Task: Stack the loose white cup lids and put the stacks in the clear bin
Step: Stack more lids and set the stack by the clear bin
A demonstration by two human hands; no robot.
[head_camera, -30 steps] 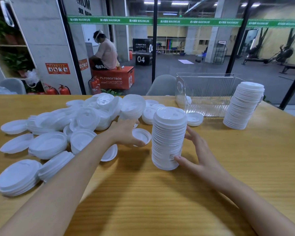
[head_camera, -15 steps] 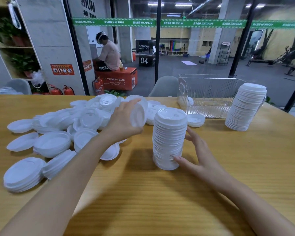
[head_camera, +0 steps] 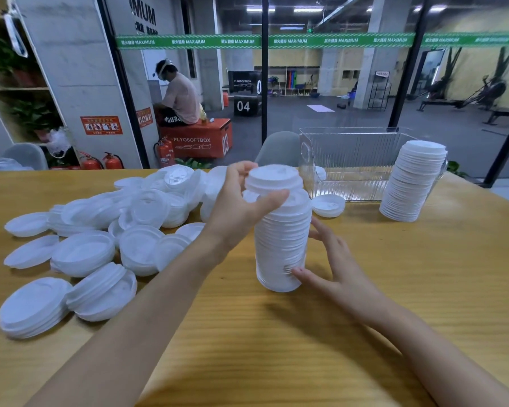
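A tall stack of white lids stands on the wooden table in the middle. My left hand grips a single white lid just above the stack's top. My right hand rests against the stack's right side and base, fingers straight. A heap of loose white lids spreads over the table's left half. The clear bin stands at the back right, with one lid inside near its left wall. A second tall lid stack leans beside the bin's right end.
One loose lid lies in front of the bin. Short lid piles sit near the left front. A glass wall rises behind the table. A grey chair back stands at the far edge. A person sits beyond the glass.
My left hand picked a lid from the heap, lifted it and carried it right, over the top of the middle stack. My right hand stayed against the stack.
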